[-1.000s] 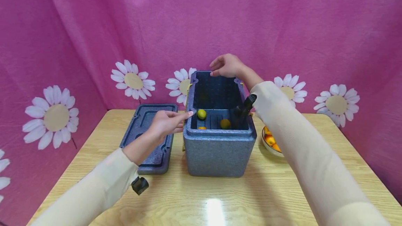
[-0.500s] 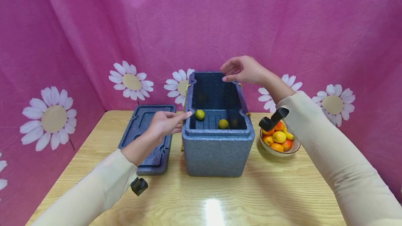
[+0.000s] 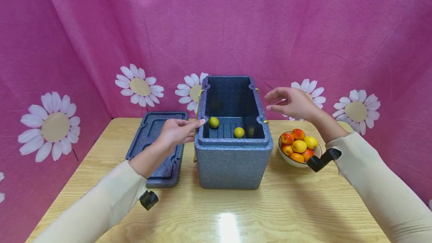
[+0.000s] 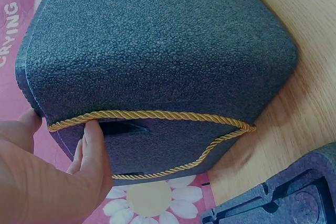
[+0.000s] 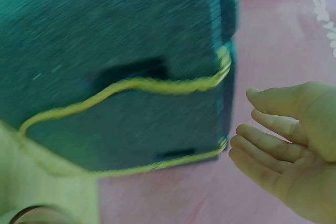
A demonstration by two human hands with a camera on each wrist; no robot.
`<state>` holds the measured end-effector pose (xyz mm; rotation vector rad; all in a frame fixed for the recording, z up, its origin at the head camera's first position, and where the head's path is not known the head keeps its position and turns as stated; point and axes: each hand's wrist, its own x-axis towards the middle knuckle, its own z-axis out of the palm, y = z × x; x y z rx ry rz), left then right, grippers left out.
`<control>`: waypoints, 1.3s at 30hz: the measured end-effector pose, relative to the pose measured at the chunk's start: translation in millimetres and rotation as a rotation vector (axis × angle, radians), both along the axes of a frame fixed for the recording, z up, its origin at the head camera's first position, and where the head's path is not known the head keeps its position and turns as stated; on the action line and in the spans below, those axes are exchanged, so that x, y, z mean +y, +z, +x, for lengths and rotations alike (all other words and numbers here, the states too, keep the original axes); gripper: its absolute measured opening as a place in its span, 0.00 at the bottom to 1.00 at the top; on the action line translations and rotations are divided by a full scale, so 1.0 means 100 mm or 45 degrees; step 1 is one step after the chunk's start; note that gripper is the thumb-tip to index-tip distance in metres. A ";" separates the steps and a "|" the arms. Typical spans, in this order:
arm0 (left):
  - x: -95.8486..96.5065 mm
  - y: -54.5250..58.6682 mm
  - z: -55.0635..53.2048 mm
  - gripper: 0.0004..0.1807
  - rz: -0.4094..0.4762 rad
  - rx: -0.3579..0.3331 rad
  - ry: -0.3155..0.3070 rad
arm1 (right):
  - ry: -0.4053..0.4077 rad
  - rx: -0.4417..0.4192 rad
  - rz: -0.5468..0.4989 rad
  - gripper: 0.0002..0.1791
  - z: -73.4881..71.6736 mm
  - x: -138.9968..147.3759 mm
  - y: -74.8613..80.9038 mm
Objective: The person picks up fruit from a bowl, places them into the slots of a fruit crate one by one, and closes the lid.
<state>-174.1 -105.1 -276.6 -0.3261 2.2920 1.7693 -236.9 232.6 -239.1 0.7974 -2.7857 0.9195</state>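
A deep grey foam cooler box [image 3: 233, 168] with yellow rope handles stands uncovered mid-table. Two round yellow-green fruits, one at the left [image 3: 214, 122] and one nearer the front [image 3: 239, 132], lie on its floor. My left hand [image 3: 177, 132] holds the box's left rim, thumb on top and fingers against the outer wall by the rope [image 4: 173, 115]. To the right of the box, in the air, is my right hand [image 3: 291, 102], holding nothing, fingers loosely bent. Below it stands a bowl [image 3: 290, 161] heaped with yellow and red-orange fruits [image 3: 299, 146].
The cooler's grey lid [image 3: 162, 175] lies on the wooden table [image 3: 189, 216] left of the box, partly behind my left forearm. A pink curtain [image 3: 236, 21] with white daisies hangs right behind the table.
My right hand has moved from over the box's far end to the right and down, outside it, uncovering the fruit bowl. The left hand stays on the rim.
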 end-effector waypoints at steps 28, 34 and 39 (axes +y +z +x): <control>0.00 -0.02 -0.01 0.33 -0.014 0.014 0.011 | -0.273 -0.122 0.071 0.18 0.22 1.06 -0.92; 0.00 -0.02 0.00 0.33 -0.027 0.013 0.010 | -0.303 -0.172 0.095 0.22 0.26 1.17 -1.03; -0.01 -0.01 0.00 0.33 -0.029 0.015 0.012 | -0.282 -0.171 0.096 0.26 0.25 1.24 -1.10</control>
